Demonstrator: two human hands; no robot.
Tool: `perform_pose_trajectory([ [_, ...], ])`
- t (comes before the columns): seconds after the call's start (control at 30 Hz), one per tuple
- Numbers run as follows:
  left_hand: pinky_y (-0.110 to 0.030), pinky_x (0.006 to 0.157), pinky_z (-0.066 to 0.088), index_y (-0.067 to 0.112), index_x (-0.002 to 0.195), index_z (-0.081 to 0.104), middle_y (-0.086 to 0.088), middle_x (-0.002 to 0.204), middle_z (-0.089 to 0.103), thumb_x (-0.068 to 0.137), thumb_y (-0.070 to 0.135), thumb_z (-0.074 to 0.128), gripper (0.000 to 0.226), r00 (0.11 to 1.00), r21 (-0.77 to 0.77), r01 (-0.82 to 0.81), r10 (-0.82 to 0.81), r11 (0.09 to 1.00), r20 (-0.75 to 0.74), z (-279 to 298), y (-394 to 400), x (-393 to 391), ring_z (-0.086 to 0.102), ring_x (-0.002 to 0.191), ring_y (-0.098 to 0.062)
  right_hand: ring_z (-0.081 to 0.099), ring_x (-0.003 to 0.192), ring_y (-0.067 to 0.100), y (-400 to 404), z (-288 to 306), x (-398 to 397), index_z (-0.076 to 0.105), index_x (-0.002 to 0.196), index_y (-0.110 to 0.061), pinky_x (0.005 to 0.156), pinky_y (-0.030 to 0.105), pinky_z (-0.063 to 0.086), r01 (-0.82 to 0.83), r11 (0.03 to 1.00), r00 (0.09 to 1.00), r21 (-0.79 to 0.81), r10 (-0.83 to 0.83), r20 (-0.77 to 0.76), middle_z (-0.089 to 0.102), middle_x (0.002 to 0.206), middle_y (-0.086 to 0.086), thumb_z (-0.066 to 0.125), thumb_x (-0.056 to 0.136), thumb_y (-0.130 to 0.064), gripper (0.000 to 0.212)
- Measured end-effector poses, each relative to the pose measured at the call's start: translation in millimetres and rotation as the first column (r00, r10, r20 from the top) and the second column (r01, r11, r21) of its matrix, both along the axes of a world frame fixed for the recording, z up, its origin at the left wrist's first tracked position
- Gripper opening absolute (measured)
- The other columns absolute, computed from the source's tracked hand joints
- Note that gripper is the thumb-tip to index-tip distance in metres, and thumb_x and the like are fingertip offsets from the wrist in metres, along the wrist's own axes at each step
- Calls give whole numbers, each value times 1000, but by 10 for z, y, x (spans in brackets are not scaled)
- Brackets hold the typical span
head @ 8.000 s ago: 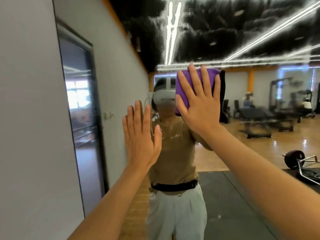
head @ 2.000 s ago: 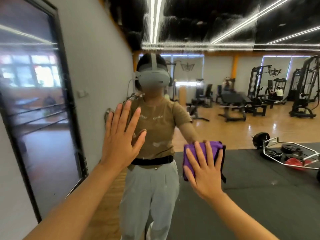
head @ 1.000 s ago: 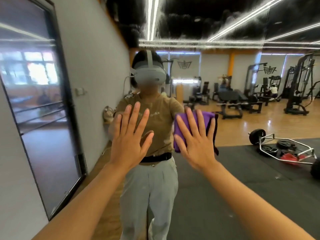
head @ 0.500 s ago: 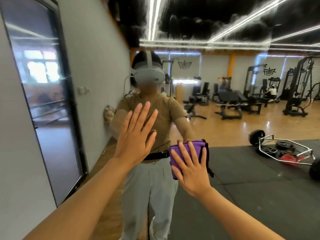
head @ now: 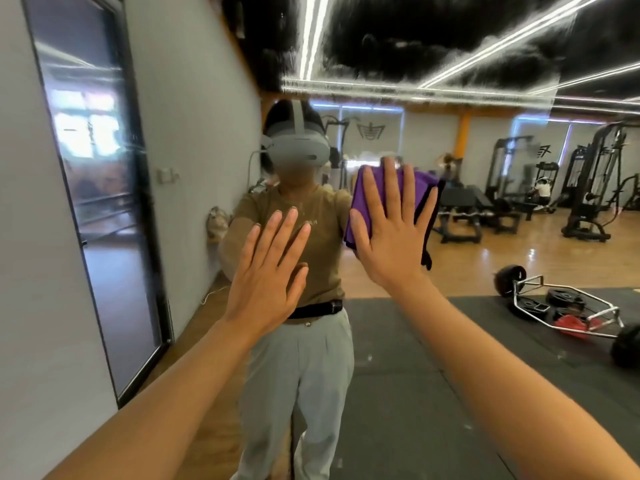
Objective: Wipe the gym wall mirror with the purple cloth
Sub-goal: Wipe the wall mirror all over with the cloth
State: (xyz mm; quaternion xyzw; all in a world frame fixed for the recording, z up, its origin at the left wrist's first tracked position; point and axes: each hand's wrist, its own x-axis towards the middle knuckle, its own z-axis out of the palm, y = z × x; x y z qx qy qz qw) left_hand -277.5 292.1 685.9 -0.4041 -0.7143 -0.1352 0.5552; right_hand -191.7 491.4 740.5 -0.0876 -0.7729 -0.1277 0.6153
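Mirror wipe: both palms on glass.
Right hand (head: pixel 389 233), fingers spread flat, presses the purple cloth (head: pixel 360 202) against the mirror (head: pixel 485 258); left hand (head: pixel 266 278) flat, fingers splayed, holding nothing.

Glossy glass mirror (head: pixel 485 278), matt purple cloth (head: pixel 360 202)
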Motion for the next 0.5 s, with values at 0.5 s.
perform_pose_trajectory([
  [0.5, -44, 126, 0, 16, 161, 22, -11, 169, 8, 102, 35, 40, 64, 998, -34, -13, 15, 999, 65, -200, -316, -118, 3, 156, -28, 10, 156, 28, -146, -1059, 30, 16, 161, -32, 123, 59, 1, -88, 977, 968, 194, 38, 248, 11, 169, 1, 29, 106, -52, 60],
])
